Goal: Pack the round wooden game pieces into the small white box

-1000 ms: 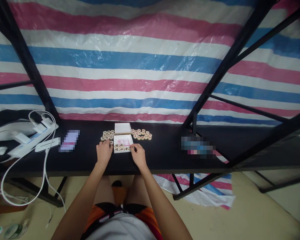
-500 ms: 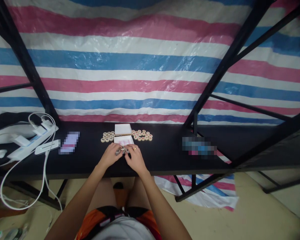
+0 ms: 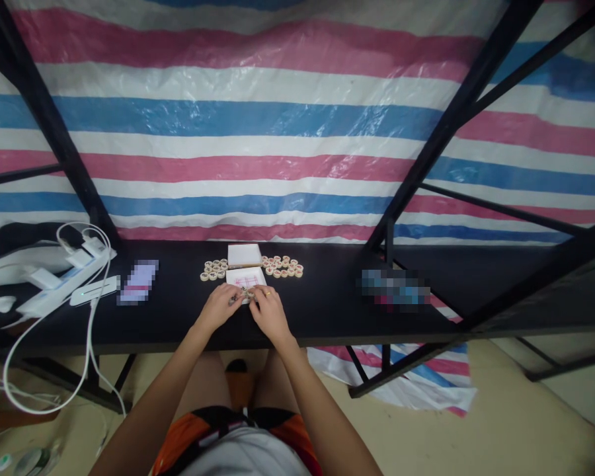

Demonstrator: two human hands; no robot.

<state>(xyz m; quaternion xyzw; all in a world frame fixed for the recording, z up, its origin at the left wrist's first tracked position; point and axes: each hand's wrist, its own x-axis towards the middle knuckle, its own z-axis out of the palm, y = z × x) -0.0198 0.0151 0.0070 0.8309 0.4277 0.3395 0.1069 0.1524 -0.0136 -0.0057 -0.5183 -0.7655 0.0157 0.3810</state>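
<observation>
Left hand (image 3: 219, 307) and right hand (image 3: 271, 312) touch pieces (image 3: 249, 295) at a white tray (image 3: 246, 275) on the black worktop (image 3: 332, 297), red-marked discs (image 3: 283, 272) to its right

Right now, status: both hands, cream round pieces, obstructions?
Left hand, right hand: at near end of open white rectangular tray, touching cream round pieces inside; grip unclear. More cream pieces outside, both sides. Hands partly hide tray contents.

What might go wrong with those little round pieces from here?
The left hand and right hand crowd the near edge of the white box, so they might nudge it or let a piece slip. The red-marked pieces sit loose just right of it; a stray knock could scatter them.
</observation>
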